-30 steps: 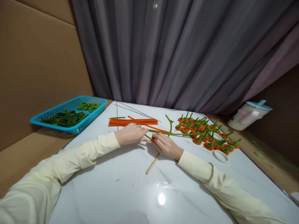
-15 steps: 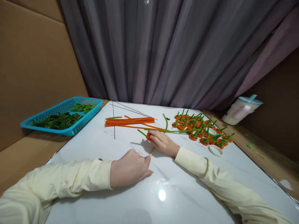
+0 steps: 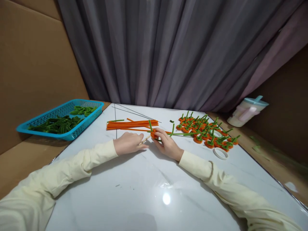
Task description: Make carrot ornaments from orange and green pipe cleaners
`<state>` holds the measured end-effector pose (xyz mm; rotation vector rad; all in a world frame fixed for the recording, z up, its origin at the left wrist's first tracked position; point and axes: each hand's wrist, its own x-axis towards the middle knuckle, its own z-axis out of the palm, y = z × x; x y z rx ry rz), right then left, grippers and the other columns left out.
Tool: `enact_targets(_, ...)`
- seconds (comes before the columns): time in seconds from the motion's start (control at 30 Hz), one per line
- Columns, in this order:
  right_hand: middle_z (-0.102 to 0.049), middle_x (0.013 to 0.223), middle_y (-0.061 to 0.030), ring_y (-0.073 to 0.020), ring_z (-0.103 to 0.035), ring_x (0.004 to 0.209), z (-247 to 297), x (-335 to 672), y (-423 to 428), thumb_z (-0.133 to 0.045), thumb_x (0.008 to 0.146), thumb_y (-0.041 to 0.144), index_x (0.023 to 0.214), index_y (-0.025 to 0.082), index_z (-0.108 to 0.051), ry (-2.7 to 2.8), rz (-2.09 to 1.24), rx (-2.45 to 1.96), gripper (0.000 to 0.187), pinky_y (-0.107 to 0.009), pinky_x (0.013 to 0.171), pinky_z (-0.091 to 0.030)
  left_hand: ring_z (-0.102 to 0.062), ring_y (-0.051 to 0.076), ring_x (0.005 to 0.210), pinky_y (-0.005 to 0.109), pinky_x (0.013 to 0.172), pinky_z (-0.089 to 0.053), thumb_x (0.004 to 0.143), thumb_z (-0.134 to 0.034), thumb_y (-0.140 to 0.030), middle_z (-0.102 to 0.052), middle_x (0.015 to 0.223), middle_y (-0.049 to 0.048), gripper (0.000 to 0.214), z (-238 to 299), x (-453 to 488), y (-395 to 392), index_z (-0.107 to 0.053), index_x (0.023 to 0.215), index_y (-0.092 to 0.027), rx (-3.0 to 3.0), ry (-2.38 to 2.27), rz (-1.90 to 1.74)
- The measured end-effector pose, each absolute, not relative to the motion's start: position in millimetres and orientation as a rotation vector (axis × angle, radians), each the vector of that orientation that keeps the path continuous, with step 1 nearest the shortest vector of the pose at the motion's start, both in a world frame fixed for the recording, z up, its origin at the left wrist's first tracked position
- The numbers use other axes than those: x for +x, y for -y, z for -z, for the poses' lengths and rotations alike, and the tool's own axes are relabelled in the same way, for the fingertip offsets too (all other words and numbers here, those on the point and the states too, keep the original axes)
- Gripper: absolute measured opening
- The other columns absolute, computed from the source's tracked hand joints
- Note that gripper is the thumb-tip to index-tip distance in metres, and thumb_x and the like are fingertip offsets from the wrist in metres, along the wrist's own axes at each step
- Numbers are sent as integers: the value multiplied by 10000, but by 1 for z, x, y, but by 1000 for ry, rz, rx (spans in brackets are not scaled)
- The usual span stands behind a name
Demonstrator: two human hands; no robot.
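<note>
My left hand (image 3: pixel 128 143) is closed around a thin wooden stick (image 3: pixel 144 140), whose far tip meets a small orange pipe-cleaner pumpkin (image 3: pixel 153 133). Curled fingers of my right hand (image 3: pixel 167 144) grip that pumpkin from the right and partly cover it. A green pipe-cleaner stem (image 3: pixel 150 125) rises from its top. Beyond both hands lies a bundle of orange pipe cleaners (image 3: pixel 132 124). Another green pipe cleaner (image 3: pixel 172 129) sticks up just past my right hand; whether it joins the pumpkin is hidden.
Several finished orange pumpkins with green stems (image 3: pixel 198 139) stand at the right, beside a white ring (image 3: pixel 220 153). A blue basket (image 3: pixel 72 134) of green pieces is at the left. A lidded cup (image 3: pixel 246 112) stands far right. Thin dark wires (image 3: pixel 134 111) lie at the back.
My left hand has moved forward and slightly left with the stick, which now slants up to the pumpkin. The pumpkin has turned in my right hand, and its green stem now points up.
</note>
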<state>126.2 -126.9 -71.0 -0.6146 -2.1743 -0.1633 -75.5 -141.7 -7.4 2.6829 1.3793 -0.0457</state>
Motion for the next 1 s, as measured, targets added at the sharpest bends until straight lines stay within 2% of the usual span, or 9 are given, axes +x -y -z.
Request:
enact_targets(0.07, -531, 1171, -173, -225, -562, 1056, 69, 125, 129, -460, 880, 151, 1116, 159, -424, 2189, 140, -617, 238, -325, 740, -562, -602, 222, 700, 266, 567, -389, 820, -440, -553, -635, 779, 72, 419, 7, -74, 134, -539, 896, -153, 2446, -1262, -233)
enact_targets(0.17, -528, 1188, -164, -223, -563, 1055, 68, 124, 131, -451, 882, 146, 1114, 168, -425, 2210, 91, -611, 234, -317, 727, -562, -576, 159, 677, 239, 590, -404, 840, -438, -492, -605, 778, 31, 347, 13, -66, 132, -529, 827, -157, 2123, -1083, -596)
enact_targets(0.27, -544, 1170, -136, -189, -596, 968, 70, 123, 132, -462, 879, 152, 1147, 186, -410, 2167, -37, -631, 275, -299, 728, -557, -527, 126, 619, 228, 571, -392, 853, -435, -432, -554, 693, 1, 307, 21, -58, 135, -528, 776, -150, 1961, -1014, -761)
enact_targets(0.4, -573, 1100, -108, -139, -605, 752, 77, 122, 131, -516, 856, 190, 1224, 203, -360, 2072, -137, -677, 400, -266, 638, -551, -494, 116, 625, 221, 550, -385, 851, -451, -415, -522, 683, -5, 296, 29, -57, 135, -549, 779, -146, 1831, -980, -867)
enact_targets(0.57, -553, 1119, -104, -132, -595, 730, 79, 120, 131, -505, 868, 226, 1243, 228, -340, 2035, -190, -729, 410, -225, 523, -519, -473, 98, 592, 209, 533, -386, 833, -492, -421, -526, 679, -5, 289, 33, -58, 129, -558, 802, -141, 1716, -956, -929)
enact_targets(0.77, -580, 1092, -83, -132, -615, 768, 78, 123, 131, -438, 906, 252, 1271, 235, -329, 2119, -211, -733, 382, -255, 632, -536, -476, 77, 555, 201, 498, -397, 765, -594, -442, -537, 733, 2, 331, 48, -55, 132, -538, 880, -137, 1422, -824, -901)
enact_targets(0.87, -612, 934, -59, -131, -605, 687, 78, 124, 131, -457, 898, 304, 1263, 203, -359, 2159, -182, -804, 391, -246, 592, -521, -476, 69, 551, 190, 499, -386, 743, -635, -401, -527, 704, -5, 314, 56, -56, 129, -544, 879, -133, 1210, -755, -896)
enact_targets(1.0, -592, 743, -24, -111, -536, 500, 76, 125, 129, -481, 885, 332, 1148, 158, -447, 2113, -39, -849, 317, -231, 487, -472, -482, 66, 619, 177, 549, -377, 734, -664, -323, -512, 704, -4, 236, 59, -60, 121, -602, 832, -117, 1033, -733, -946)
